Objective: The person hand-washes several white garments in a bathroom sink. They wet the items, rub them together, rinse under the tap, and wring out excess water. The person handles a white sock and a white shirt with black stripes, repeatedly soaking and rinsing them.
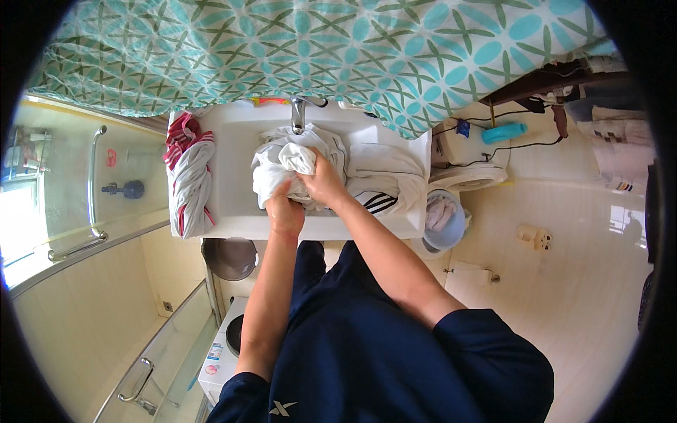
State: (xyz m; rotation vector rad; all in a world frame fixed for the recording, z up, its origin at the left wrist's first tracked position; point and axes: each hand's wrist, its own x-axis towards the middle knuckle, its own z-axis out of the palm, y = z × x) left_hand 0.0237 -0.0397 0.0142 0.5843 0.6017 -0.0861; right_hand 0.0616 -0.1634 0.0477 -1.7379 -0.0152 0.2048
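A bunched white garment lies wet-looking in the white sink, under the chrome tap. My right hand grips a tight wad of its cloth, which is folded up at the top of the bundle. Close beside it, my left hand is closed on the near side of the same garment, and its fingertips are partly hidden in the folds. To the right, another white cloth with dark stripes rests on the sink's ledge. A twisted white and red garment hangs over the left rim.
A green-patterned curtain hangs low over the sink's far edge. Below the left rim is a dark basin. A light blue bucket with cloth in it stands at the right, near a toilet. Glass shower panels stand at left.
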